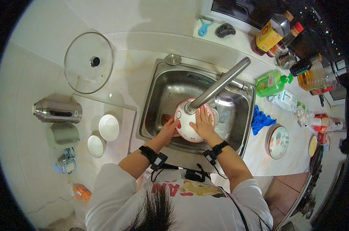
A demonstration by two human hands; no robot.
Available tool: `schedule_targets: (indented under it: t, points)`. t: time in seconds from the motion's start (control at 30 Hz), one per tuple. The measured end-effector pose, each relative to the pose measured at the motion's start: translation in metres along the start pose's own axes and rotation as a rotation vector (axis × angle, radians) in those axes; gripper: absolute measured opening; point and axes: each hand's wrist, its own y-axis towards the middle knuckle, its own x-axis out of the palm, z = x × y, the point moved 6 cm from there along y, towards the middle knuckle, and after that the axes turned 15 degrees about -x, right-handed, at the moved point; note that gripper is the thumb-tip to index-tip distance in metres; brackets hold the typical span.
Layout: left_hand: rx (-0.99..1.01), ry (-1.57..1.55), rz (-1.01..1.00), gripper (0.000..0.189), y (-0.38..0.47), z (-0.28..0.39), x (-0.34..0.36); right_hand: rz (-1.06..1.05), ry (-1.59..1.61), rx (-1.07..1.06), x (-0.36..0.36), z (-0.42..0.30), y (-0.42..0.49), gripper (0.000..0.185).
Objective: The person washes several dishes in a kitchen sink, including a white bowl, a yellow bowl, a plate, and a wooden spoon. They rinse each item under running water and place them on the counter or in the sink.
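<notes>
A white plate or shallow bowl with a red rim and small patterns (187, 127) is held in the stainless steel sink (163, 86), below the faucet's end (217, 82). My left hand (172, 129) grips its left edge. Flat on its surface, fingers spread, lies my right hand (203, 124). Part of another round dish (217, 116) shows behind the plate's right side. Whether water runs from the faucet cannot be told.
Two white bowls (109, 127) stand on a board at left, near a glass lid (85, 69) and a steel flask (59, 111). Right of the sink are a blue cloth (261, 119), a green soap bottle (269, 83) and a patterned plate (279, 142). Bottles (271, 36) line the windowsill.
</notes>
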Motion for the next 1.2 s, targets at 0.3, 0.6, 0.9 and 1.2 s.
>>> schedule_targets:
  t: [0.3, 0.6, 0.9, 1.2]
  points:
    - [0.006, -0.017, -0.183, 0.042, 0.024, -0.005, 0.025, 0.077, -0.137, -0.011, -0.019, -0.019, 0.014, 0.064]
    - [0.258, 0.259, -0.167, 0.043, 0.017, 0.029, 0.044, 0.031, 0.045, -0.237, -0.01, -0.045, 0.001, 0.056]
    - [0.091, 0.09, -0.09, 0.046, 0.036, 0.034, 0.028, 0.233, -0.007, 0.005, -0.002, 0.022, -0.022, 0.067]
    - [0.05, 0.179, 0.0, 0.048, 0.01, 0.018, 0.026, 0.062, -0.018, 0.071, 0.008, 0.023, 0.018, 0.068]
